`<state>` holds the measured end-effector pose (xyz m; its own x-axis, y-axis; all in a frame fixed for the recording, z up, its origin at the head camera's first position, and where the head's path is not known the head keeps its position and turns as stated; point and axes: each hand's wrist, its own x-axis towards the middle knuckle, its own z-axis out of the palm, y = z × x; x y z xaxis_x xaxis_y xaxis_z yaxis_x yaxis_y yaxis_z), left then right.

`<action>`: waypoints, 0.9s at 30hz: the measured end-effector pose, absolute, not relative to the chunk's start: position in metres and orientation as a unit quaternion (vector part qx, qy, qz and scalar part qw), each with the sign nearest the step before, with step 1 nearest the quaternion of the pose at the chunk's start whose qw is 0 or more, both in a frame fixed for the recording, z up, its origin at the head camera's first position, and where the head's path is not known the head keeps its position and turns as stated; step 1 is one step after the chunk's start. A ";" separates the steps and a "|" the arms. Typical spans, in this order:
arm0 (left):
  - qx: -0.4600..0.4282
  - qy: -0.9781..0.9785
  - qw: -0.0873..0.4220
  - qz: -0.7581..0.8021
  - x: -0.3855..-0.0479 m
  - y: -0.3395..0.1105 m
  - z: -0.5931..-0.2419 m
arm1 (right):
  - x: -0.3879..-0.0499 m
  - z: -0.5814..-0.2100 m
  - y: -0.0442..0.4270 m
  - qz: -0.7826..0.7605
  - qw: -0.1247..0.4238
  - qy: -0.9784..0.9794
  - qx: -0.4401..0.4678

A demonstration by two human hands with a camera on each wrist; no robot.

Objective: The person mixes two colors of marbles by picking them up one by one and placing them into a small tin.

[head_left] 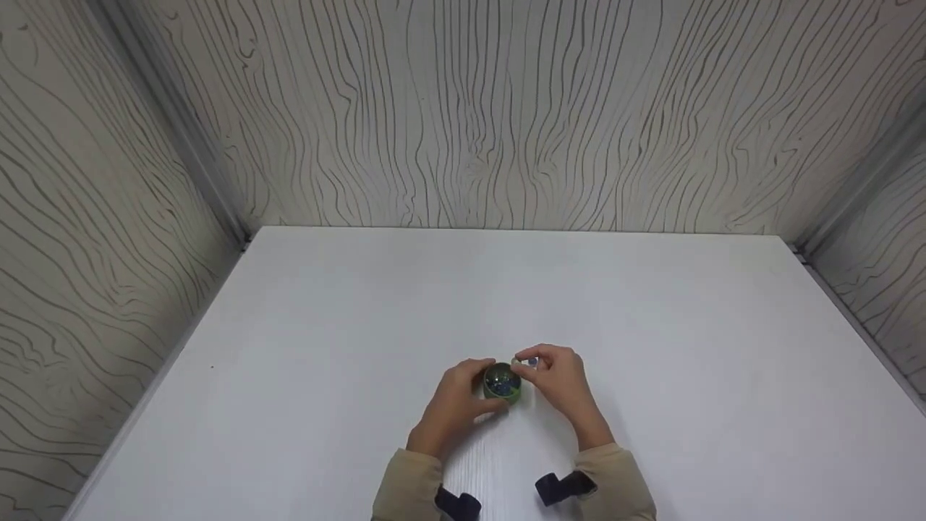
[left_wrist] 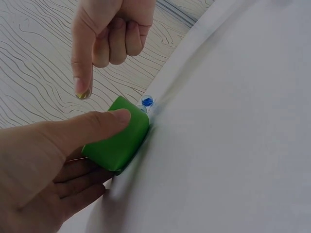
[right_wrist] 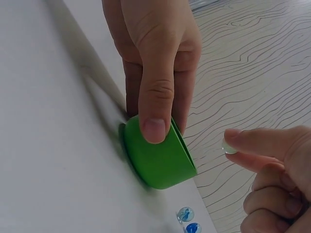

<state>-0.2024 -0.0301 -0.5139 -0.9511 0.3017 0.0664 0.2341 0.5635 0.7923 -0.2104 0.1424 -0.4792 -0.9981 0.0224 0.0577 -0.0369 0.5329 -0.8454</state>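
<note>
My left hand [head_left: 454, 396] grips a small green cup [right_wrist: 160, 158] between thumb and fingers, steadying it on the white table. Several dark, shiny marbles appear inside the cup's opening in the head view, too small to make out singly. Between thumb and index finger, my right hand [head_left: 563, 380] pinches a clear marble [right_wrist: 228, 147] with a yellowish-green tint, just off the cup's rim. Two more marbles lie on the table beside the cup: one deep blue [left_wrist: 147, 101], the other pale blue [right_wrist: 185, 214].
The white table [head_left: 325, 325] stretches out around both hands. Wood-grain patterned panels [head_left: 470, 116] stand behind it and at its sides, with grey corner posts [head_left: 173, 130]. Beige sleeves [head_left: 409, 483] with black wrist mounts [head_left: 561, 488] cover both forearms.
</note>
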 end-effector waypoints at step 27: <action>0.165 0.883 0.024 0.439 -0.201 -0.032 -0.511 | -0.211 -0.485 0.129 0.471 0.027 -0.881 0.032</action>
<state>-0.2012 -0.0319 -0.5108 -0.9446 0.3121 0.1020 0.2696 0.5599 0.7835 -0.2110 0.1294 -0.4847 -0.9965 -0.0315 0.0773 -0.0817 0.5538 -0.8287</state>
